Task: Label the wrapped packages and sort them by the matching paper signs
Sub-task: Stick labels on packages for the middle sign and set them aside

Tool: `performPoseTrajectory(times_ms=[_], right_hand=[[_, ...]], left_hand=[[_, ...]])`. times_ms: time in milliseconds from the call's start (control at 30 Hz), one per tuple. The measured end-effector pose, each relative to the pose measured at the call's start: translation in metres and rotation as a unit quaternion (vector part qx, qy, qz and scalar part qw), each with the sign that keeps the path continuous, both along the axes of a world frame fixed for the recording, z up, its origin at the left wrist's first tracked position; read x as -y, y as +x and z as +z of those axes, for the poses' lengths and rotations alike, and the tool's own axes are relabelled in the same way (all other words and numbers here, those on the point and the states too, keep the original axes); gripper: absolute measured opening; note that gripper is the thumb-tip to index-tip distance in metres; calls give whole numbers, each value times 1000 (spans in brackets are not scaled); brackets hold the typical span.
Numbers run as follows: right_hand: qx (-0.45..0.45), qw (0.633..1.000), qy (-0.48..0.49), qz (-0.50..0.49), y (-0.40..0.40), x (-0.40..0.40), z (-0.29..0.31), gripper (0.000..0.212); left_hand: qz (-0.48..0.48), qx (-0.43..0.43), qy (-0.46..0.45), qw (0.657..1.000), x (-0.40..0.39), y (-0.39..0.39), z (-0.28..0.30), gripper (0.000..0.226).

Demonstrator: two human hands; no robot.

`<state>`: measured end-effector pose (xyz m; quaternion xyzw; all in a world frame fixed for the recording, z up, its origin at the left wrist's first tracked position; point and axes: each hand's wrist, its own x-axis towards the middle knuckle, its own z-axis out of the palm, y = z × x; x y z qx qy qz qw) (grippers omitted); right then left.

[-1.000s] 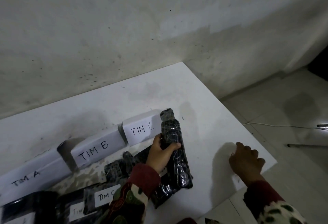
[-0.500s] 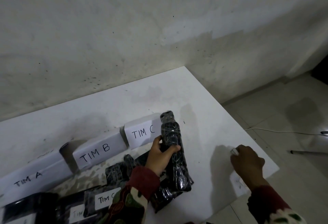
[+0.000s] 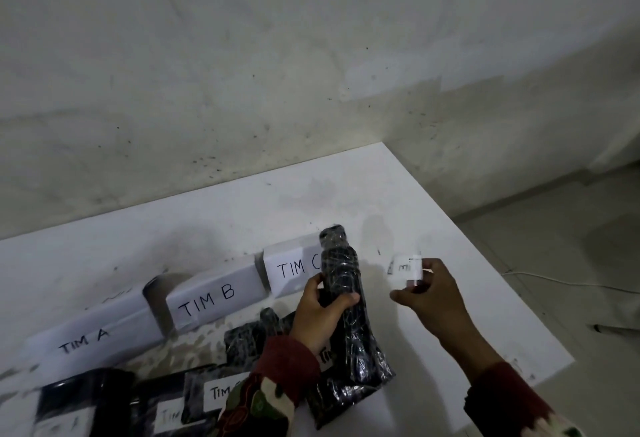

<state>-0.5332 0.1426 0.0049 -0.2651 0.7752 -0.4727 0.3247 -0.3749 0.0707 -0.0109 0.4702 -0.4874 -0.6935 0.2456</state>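
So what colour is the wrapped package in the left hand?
Black, under glossy clear film: the wrapped package in the left hand, head view.

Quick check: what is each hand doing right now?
Left hand: closed around the black wrapped package, holding it on the table.
Right hand: pinching a small white paper label just right of the package.

The right hand (image 3: 427, 294) has lifted off the table (image 3: 398, 194), now pinching a small white label (image 3: 406, 267) beside the package (image 3: 343, 284).
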Motion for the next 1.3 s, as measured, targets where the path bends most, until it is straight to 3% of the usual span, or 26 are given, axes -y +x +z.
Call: performPoseTrajectory(times_ms=[200,333,500,733,1000,1167,1300], right_hand=[[31,998,-14,47,21,11,5,26],[28,999,-33,27,29,15,8,10],[-92,994,-36,51,41,17,10,18],[-151,982,-58,102,65,19,14,30],[-275,946,-90,144,85,20,12,24],[-254,956,-114,97,86,19,9,27],[-184,972,-137,40,87,19,9,37]], left_hand=[[16,13,-16,1000,4,8,2,45],[26,14,-22,999,8,14,2,46],[39,0,-19,999,11,16,2,45],[65,-45,9,997,16,18,2,54],[82,-101,43,991,23,22,-4,35],[79,-100,37,991,26,27,-6,32],[75,-91,23,993,26,28,-5,37]])
